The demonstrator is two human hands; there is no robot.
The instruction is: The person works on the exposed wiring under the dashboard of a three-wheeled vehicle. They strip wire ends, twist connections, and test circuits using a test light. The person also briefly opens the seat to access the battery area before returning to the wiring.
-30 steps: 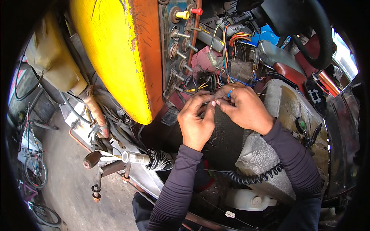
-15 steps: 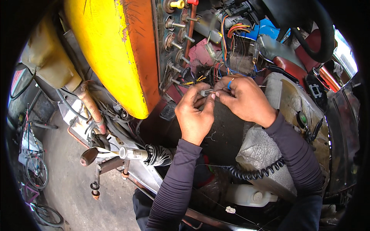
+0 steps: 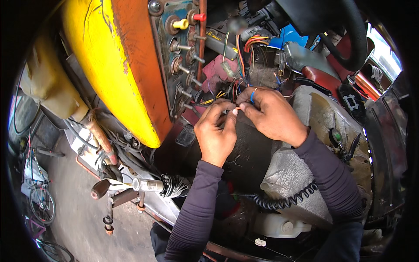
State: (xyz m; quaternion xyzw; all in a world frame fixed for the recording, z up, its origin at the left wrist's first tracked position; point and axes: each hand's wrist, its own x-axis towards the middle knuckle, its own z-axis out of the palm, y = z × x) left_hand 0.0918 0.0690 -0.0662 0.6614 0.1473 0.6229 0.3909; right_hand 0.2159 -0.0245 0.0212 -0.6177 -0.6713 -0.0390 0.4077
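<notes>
A thin orange wire (image 3: 238,108), mostly hidden by the fingertips, is held just to the right and on the near side of the toggle-switch panel (image 3: 167,30). The left hand (image 3: 214,131) has its thumb and forefinger clamped on it; the right hand (image 3: 277,115), with a blue ring (image 3: 252,95) on one finger, pinches it too, fingertips close against the left ones. Beyond the hands, right of the panel, hangs a bundle of coloured wires (image 3: 241,52). On the panel itself, one toggle wears a yellow cap (image 3: 180,24) and another a red cap (image 3: 199,17). Left of the panel stands a yellow-and-orange body section (image 3: 139,74). Farther to the panel's right is a black steering wheel (image 3: 355,39). Well to its near right lie a crinkled pale cover (image 3: 288,168), a coiled black cord (image 3: 288,201) and, nearest the person, a translucent white jug (image 3: 279,225)
</notes>
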